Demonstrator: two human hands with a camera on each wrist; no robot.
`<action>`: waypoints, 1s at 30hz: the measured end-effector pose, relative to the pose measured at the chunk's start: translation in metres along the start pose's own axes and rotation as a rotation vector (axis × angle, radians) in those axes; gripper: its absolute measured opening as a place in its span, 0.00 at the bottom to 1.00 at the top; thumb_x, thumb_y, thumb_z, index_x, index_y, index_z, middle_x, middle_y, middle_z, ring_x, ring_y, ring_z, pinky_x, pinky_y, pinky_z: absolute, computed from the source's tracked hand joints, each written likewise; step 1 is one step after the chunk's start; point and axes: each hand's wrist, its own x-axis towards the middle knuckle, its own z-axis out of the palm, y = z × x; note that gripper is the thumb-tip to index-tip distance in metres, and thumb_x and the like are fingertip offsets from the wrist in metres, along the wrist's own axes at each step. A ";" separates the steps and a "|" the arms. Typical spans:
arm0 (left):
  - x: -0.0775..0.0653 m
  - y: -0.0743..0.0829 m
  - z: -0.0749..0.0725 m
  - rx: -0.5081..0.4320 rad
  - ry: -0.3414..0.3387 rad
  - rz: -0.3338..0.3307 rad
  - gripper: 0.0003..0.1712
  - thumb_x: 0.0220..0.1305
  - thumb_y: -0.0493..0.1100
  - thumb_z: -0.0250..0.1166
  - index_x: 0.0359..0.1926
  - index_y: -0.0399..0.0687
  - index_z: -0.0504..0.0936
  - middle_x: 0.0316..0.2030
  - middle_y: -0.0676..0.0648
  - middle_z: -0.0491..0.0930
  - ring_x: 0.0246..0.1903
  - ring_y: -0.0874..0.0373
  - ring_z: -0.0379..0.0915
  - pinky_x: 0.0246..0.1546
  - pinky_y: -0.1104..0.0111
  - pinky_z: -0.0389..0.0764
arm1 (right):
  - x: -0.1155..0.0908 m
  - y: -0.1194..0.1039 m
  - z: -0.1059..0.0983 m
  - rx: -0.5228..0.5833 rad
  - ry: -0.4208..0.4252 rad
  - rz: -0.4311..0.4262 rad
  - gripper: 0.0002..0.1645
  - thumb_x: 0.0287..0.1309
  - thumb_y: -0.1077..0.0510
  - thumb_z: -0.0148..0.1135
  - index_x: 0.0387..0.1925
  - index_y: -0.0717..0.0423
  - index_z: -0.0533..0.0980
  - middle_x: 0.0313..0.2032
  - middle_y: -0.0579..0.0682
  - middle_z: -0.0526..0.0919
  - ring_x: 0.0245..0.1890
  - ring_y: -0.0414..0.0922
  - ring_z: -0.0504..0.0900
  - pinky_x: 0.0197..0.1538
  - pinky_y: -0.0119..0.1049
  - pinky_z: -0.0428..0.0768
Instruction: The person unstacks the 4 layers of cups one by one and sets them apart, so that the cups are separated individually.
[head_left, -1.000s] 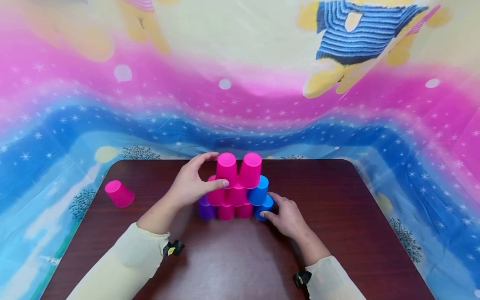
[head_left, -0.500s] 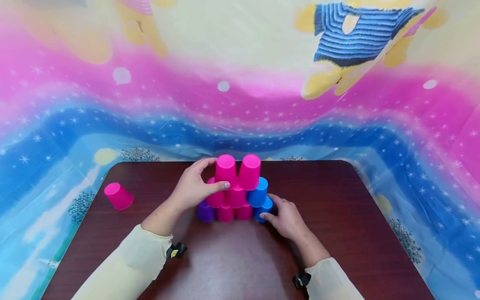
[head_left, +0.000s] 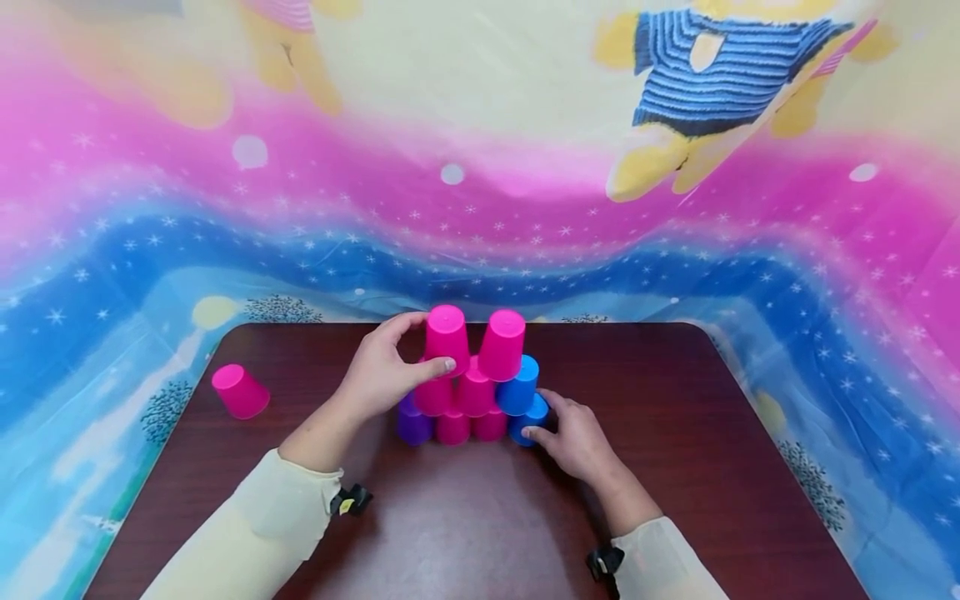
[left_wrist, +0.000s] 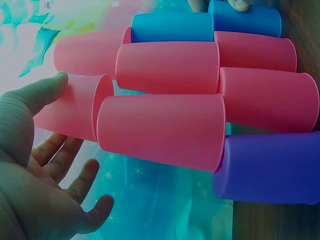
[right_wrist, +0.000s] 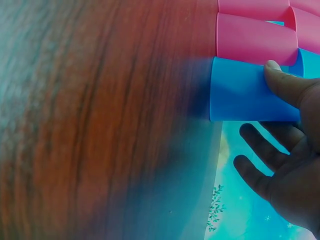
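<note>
Upside-down plastic cups form three tiers in the head view. My left hand [head_left: 378, 371] pinches the upper-left pink cup [head_left: 447, 337] between thumb and fingers, its rim close to the middle-tier pink cup [left_wrist: 162, 127]. Beside it stands another top-tier pink cup [head_left: 502, 343]. The middle tier ends at a blue cup [head_left: 517, 385] on the right. In the bottom row are a purple cup [head_left: 415, 423], pink cups [head_left: 453, 427] and a blue cup [right_wrist: 245, 92]. My right hand [head_left: 576, 435] pinches that bottom blue cup, thumb on its near side.
A lone pink cup [head_left: 241, 392] stands upside down on the left of the brown table [head_left: 465, 525]. A patterned cloth [head_left: 480, 225] hangs behind the table and along its sides.
The pink cup in my left hand has shifted slightly left, widening the gap to the other top cup. My right hand keeps its hold on the bottom blue cup.
</note>
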 end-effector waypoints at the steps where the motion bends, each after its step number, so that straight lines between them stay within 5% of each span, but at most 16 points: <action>1: 0.000 0.000 -0.001 0.001 0.001 -0.003 0.44 0.54 0.57 0.81 0.69 0.53 0.75 0.63 0.50 0.78 0.66 0.48 0.71 0.65 0.40 0.71 | 0.000 0.000 0.000 -0.001 0.000 0.001 0.45 0.59 0.48 0.77 0.74 0.53 0.69 0.62 0.58 0.81 0.61 0.61 0.80 0.61 0.61 0.79; 30: -0.015 -0.030 -0.038 -0.001 0.119 -0.048 0.43 0.57 0.57 0.79 0.70 0.50 0.74 0.60 0.46 0.79 0.64 0.47 0.71 0.63 0.42 0.71 | 0.001 -0.001 -0.002 -0.002 -0.016 -0.001 0.45 0.60 0.47 0.76 0.74 0.54 0.68 0.61 0.60 0.81 0.61 0.62 0.80 0.61 0.62 0.78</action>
